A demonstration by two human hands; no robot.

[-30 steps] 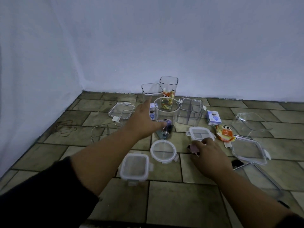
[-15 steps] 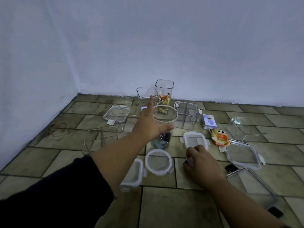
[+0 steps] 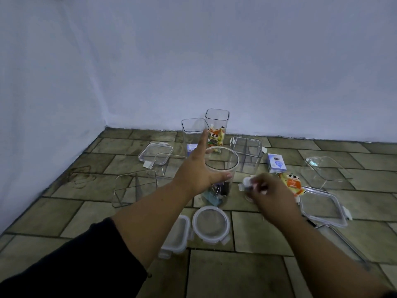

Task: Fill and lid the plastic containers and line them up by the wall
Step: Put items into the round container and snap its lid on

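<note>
My left hand (image 3: 198, 171) grips the side of a clear round container (image 3: 223, 166) standing on the tiled floor, with the index finger stretched up. Several binder clips lie in its bottom. My right hand (image 3: 267, 195), blurred, is raised just right of that container with its fingers pinched on a small clip (image 3: 249, 187). The round lid (image 3: 211, 224) lies in front of the container. A tall square container with snack packets (image 3: 217, 127) and another tall square one (image 3: 193, 130) stand near the wall.
A divided square container (image 3: 247, 153), a blue-white box (image 3: 276, 163) and an orange packet (image 3: 293, 183) lie to the right. Further right are a clear tub (image 3: 325, 173) and a large lid (image 3: 322, 208). A small lid (image 3: 178, 235), a left tub (image 3: 135, 188) and another lid (image 3: 155, 152) lie around.
My right hand picked the small clip off the floor and lifted it toward the round container. My left hand kept its hold on the container.
</note>
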